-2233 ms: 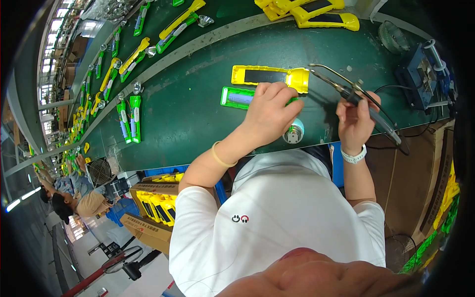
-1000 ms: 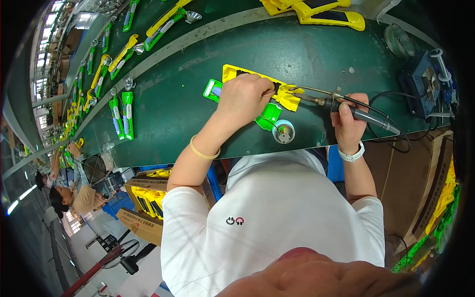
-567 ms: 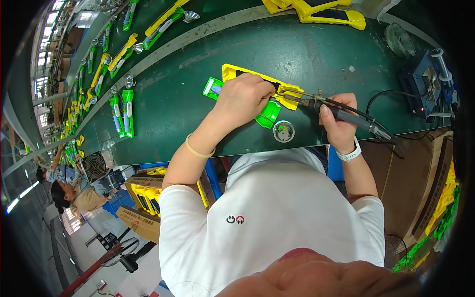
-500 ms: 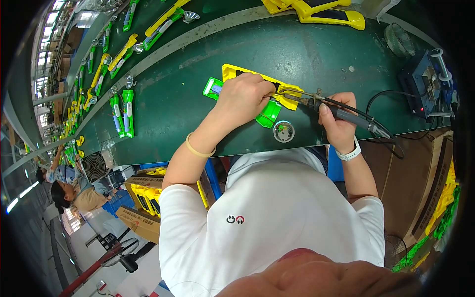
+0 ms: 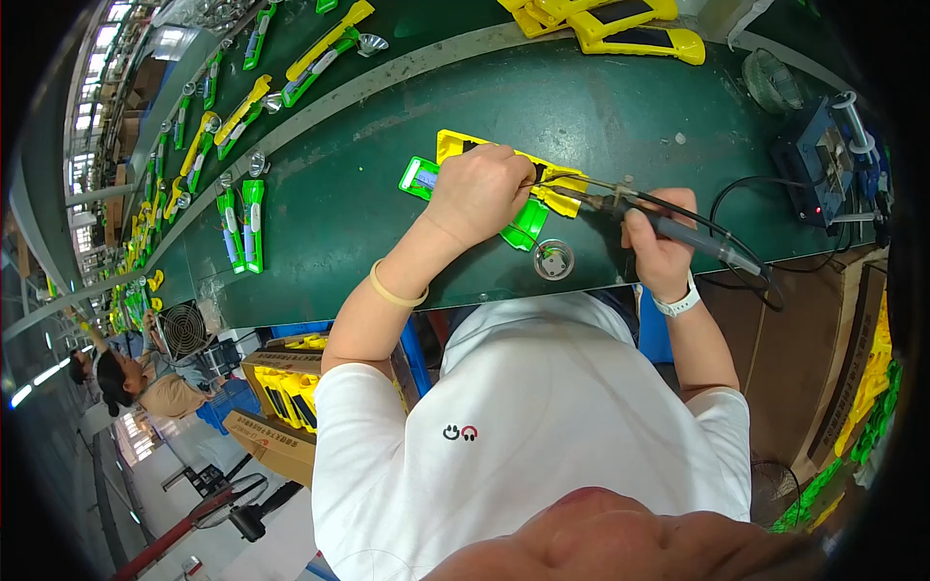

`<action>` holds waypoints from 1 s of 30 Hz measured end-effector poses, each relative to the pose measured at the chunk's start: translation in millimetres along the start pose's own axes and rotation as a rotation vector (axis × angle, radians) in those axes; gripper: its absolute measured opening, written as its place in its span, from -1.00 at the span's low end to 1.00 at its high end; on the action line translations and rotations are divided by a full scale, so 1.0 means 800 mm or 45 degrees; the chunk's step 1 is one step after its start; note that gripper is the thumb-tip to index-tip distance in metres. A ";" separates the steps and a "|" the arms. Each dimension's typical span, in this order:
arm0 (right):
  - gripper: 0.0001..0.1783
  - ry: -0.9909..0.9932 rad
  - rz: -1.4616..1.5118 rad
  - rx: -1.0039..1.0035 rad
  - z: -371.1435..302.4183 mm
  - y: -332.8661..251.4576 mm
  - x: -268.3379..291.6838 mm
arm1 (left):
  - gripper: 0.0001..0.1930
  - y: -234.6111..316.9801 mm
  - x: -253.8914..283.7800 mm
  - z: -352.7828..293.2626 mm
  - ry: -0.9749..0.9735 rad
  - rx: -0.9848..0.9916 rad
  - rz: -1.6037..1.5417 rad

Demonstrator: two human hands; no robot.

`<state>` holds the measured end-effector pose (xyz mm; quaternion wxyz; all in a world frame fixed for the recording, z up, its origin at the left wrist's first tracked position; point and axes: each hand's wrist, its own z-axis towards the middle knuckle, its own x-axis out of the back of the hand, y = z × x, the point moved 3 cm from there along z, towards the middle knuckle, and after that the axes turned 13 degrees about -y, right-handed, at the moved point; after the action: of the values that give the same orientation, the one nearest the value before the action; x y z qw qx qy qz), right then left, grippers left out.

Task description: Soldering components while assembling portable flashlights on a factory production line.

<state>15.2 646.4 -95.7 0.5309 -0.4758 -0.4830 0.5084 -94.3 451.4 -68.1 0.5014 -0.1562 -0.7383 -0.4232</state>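
My right hand point(image 5: 662, 254) is closed around the grey handle of a soldering iron point(image 5: 699, 238), which has a thin feed tube along it. The iron's tip points left, over the right end of a yellow plastic casing point(image 5: 560, 200). My left hand point(image 5: 480, 197) lies across that casing with fingers pinched near the tip; what they hold is hidden. Beneath my left hand is a green casing part point(image 5: 529, 221), with a thin dark wire over its right end. A round silver reflector cup point(image 5: 554, 259) sits close to the bench's near edge.
On the right stands a blue soldering station point(image 5: 812, 184), cabled to the iron, near a clear round dish point(image 5: 772, 79). Yellow casings point(image 5: 644, 41) pile up at the back. Green and yellow lamp assemblies point(image 5: 253, 225) line the left. Co-workers sit far left, beside a fan point(image 5: 184, 329).
Both hands stay nearly in place over the casing. The iron's tip shifts slightly left along with the right hand. At far left, a co-worker has shifted.
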 end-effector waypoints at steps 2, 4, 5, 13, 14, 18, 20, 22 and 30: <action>-0.68 0.166 0.191 0.053 0.000 -0.014 -0.001 | -0.94 -0.001 -0.001 0.001 -0.035 0.023 -0.003; -0.70 0.127 0.282 0.089 0.005 -0.014 0.002 | -0.94 -0.002 -0.002 0.002 -0.030 0.020 -0.005; -0.71 0.083 0.365 0.057 0.007 -0.016 0.001 | -0.94 -0.002 -0.002 0.002 -0.032 0.019 -0.007; -0.76 -0.001 0.394 -0.087 0.054 -0.011 -0.032 | -0.93 0.001 0.002 0.010 -0.038 0.012 0.005; -0.76 -0.008 0.390 -0.109 0.056 -0.008 -0.030 | -0.93 0.002 0.002 0.011 -0.040 0.013 -0.002; -0.74 0.027 0.446 -0.123 0.050 -0.002 -0.019 | -0.92 0.011 -0.010 0.012 -0.052 0.014 -0.017; -0.73 0.084 0.530 -0.128 0.045 -0.001 -0.019 | -0.91 0.018 -0.008 0.012 -0.067 0.051 0.003; -0.74 0.045 0.520 -0.105 0.043 0.000 -0.019 | -0.91 0.021 -0.006 0.012 -0.064 0.037 0.018; -0.72 0.016 0.563 -0.157 0.045 0.000 -0.008 | -0.86 0.024 -0.002 0.008 0.017 0.068 -0.040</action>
<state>-20.8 640.1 -93.0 0.3794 -0.6048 -0.3937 0.5790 -84.9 468.6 -61.5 0.5035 -0.1282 -0.7485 -0.4121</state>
